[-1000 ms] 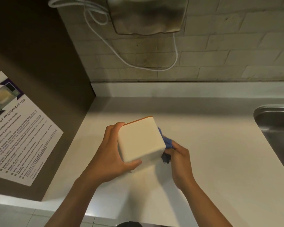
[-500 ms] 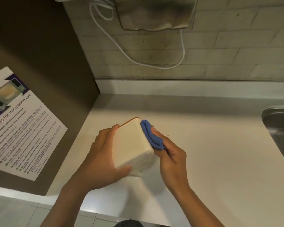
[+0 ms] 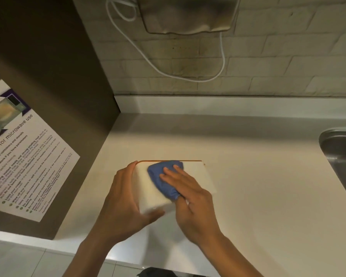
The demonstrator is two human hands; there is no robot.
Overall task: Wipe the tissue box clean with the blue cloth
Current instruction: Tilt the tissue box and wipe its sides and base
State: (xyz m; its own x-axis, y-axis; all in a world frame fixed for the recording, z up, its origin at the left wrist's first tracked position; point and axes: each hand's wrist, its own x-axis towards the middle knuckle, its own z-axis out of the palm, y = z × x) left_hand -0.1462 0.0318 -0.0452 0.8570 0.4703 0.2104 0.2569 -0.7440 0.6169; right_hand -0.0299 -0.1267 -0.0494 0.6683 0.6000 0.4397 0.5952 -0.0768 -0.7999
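Observation:
A cream tissue box (image 3: 200,176) with a thin orange far edge sits tilted above the pale counter (image 3: 268,196). My left hand (image 3: 122,204) grips its left side, thumb under the near edge. The bunched blue cloth (image 3: 158,176) lies on the box's upward face. My right hand (image 3: 190,196) presses flat on the cloth, fingers spread over it. Part of the cloth is hidden under that hand.
A steel sink (image 3: 342,154) sits at the right edge. A brown cabinet side with a microwave-use notice (image 3: 22,156) stands on the left. Behind, a tiled wall carries a metal fixture (image 3: 188,15) and a looping white cable (image 3: 188,76).
The box has been turned so a broad face points up. My right hand and the cloth moved from the box's right side onto that top face.

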